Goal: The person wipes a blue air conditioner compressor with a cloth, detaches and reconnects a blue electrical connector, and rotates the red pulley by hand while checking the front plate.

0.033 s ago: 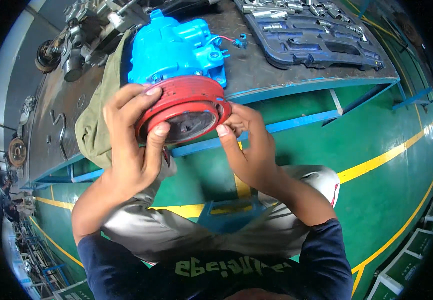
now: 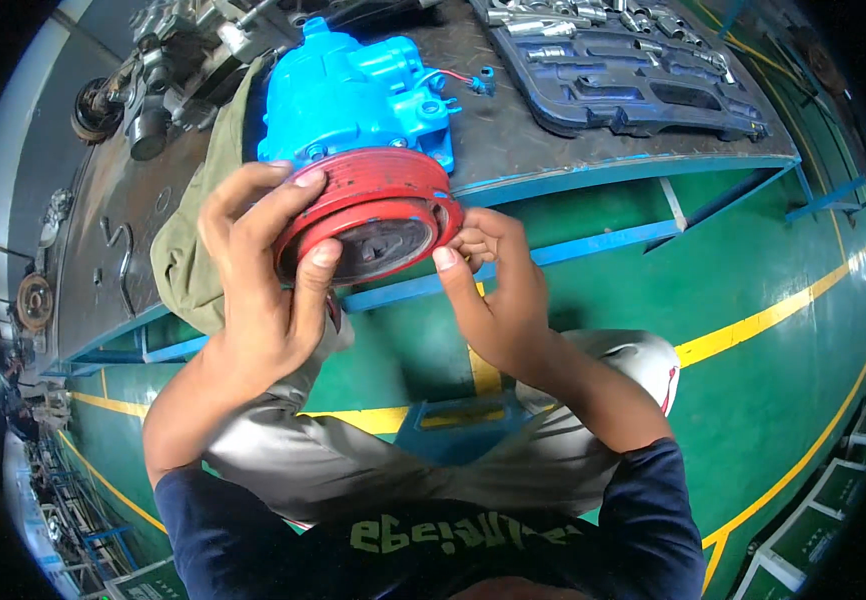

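A red grooved pulley with a dark round face tilts toward me at the bench's front edge. My left hand is closed around its left side, fingers over the grooved rim and thumb on the lower edge. At the right edge, my right hand pinches the red rim between thumb and bent fingers; some fingertips are hidden behind it. Directly behind the pulley sits a bright blue compressor body with a short wire and plug. Whether pulley and body are joined cannot be seen.
A blue socket-set case lies at the bench's right. Olive cloth hangs over the front edge, left of the compressor. Farther left are a bent metal rod and greasy machine parts. A blue stool shows between my legs.
The pulley has shifted very slightly to the right. My left fingers have moved a little along its rim; the right hand keeps nearly the same pinch.
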